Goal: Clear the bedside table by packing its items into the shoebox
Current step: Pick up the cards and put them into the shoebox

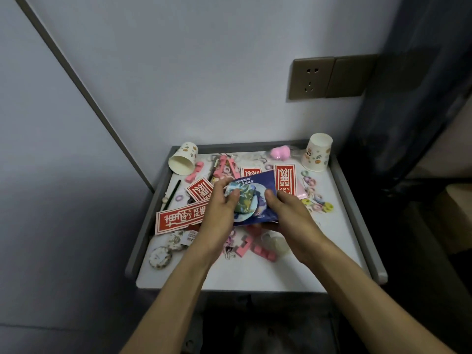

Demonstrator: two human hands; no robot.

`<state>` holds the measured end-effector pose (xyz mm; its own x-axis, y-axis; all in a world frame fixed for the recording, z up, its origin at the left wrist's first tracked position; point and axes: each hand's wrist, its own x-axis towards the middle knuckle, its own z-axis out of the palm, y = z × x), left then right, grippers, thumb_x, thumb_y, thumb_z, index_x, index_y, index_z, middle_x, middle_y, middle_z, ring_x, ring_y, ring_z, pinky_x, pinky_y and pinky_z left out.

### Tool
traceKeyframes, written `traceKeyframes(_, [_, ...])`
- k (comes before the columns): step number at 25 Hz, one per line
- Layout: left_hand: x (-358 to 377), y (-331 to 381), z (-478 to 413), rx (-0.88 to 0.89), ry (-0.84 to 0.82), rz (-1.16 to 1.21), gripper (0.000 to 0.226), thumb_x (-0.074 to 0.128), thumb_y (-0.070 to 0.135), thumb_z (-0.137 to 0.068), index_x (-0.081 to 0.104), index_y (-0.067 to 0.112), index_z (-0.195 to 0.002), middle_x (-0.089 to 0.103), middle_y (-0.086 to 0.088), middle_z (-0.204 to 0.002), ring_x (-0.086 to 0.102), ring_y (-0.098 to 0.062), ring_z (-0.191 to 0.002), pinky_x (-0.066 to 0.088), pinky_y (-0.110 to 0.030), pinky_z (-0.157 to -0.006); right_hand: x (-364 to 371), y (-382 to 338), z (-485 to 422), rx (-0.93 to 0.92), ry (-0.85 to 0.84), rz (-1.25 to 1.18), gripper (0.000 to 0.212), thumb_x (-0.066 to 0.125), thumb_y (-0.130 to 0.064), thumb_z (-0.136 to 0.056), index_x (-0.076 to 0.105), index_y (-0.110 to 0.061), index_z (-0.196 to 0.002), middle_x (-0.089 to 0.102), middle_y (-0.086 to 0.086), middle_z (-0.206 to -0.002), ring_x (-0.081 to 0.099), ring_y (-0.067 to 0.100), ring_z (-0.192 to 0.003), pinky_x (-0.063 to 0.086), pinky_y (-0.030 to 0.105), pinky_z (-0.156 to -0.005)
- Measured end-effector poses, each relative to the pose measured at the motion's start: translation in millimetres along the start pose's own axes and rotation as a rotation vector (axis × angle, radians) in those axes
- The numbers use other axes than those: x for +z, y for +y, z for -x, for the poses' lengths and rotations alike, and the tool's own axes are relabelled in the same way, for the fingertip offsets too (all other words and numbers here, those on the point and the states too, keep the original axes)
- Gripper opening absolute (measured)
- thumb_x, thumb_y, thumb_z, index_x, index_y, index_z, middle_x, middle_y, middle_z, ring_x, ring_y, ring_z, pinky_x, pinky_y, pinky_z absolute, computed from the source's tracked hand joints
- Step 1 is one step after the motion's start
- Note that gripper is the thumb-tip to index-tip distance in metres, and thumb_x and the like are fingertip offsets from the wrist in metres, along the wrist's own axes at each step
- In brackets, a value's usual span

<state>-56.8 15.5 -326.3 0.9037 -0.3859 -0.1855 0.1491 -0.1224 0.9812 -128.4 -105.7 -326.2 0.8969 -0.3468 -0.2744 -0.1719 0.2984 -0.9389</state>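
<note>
Both the left hand (219, 215) and right hand (288, 213) pinch a glossy rectangular blue card (263, 182) in curled fingers (222, 184).

Blue packet (265, 186) in both hands (217, 215) (290, 215)

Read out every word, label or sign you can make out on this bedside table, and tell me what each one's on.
"HONKAI": on the blue packet, held by the left hand and right hand.
"RAIL": same packet, on the line below; the start of that line is covered.
Red slips: ornate white characters, too stylised to read.
Paper cups: printed pictures; any text is too small.
Wall socket: no lettering visible.
</note>
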Motion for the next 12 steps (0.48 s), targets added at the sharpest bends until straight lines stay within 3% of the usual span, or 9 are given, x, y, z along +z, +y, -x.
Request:
traceKeyframes(5, [14.9, 0.8, -1.2, 0.075, 0.054, -0.108, 0.028, 0.043, 0.017, -0.105, 0.051, 0.017, -0.132, 0.051, -0.009, -0.133, 0.056, -0.025, -0.121, 0.051, -0.048, -0.098, 7.8, 5.0, -2.4, -0.02, -0.056, 0.004, 0.02, 0.066, -0.023, -0.09, 0.068, -0.019, -0.11, 0.075, -0.002, -0.097, 0.072, 0.013, -0.09, 0.057, 0.023, -0.073])
traceKeyframes(7, [12.4, 1.1, -1.3, 0.064, 0.067, -0.101, 0.029, 0.043, 0.016, -0.105, 0.054, 0.017, -0.132, 0.046, -0.005, -0.136, 0.055, -0.022, -0.121, 0.055, -0.04, -0.094, 8.4, 5.1, -6.1, 0.012, -0.021, -0.04, 0.018, 0.066, -0.017, -0.089, 0.069, -0.014, -0.106, 0.076, 0.002, -0.093, 0.073, 0.016, -0.087, 0.057, 0.023, -0.069])
traceKeyframes(9, [-8.0, -0.5, -0.9, 0.057, 0.066, -0.124, 0.03, 0.044, 0.022, -0.105, 0.055, 0.022, -0.132, 0.047, -0.001, -0.137, 0.057, -0.013, -0.115, 0.055, -0.024, -0.078, 8.9, 4.4, -8.6, 0.066, 0.007, -0.106, 0.016, 0.066, -0.011, -0.087, 0.07, -0.007, -0.103, 0.076, 0.007, -0.09, 0.073, 0.019, -0.081, 0.055, 0.022, -0.061])
traceKeyframes(10, [-23.8, -1.2, -1.2, 0.074, 0.07, -0.216, 0.03, 0.045, 0.026, -0.104, 0.055, 0.023, -0.133, 0.051, 0.0, -0.136, 0.057, -0.006, -0.11, 0.051, -0.019, -0.073, 8.2, 4.1, -9.3, 0.091, 0.019, -0.134, 0.016, 0.065, -0.011, -0.087, 0.069, -0.005, -0.101, 0.076, 0.008, -0.089, 0.074, 0.019, -0.078, 0.055, 0.022, -0.059])
traceKeyframes(12, [-62.1, -2.8, -3.9, 0.085, 0.061, -0.625, 0.033, 0.055, 0.031, -0.099, 0.055, 0.022, -0.131, 0.058, -0.001, -0.132, 0.056, 0.0, -0.099, 0.046, -0.019, -0.072, 5.8, 2.9, -9.8, 0.128, 0.036, -0.158, 0.018, 0.066, -0.014, -0.087, 0.069, -0.003, -0.101, 0.076, 0.011, -0.089, 0.073, 0.02, -0.074, 0.056, 0.026, -0.06])
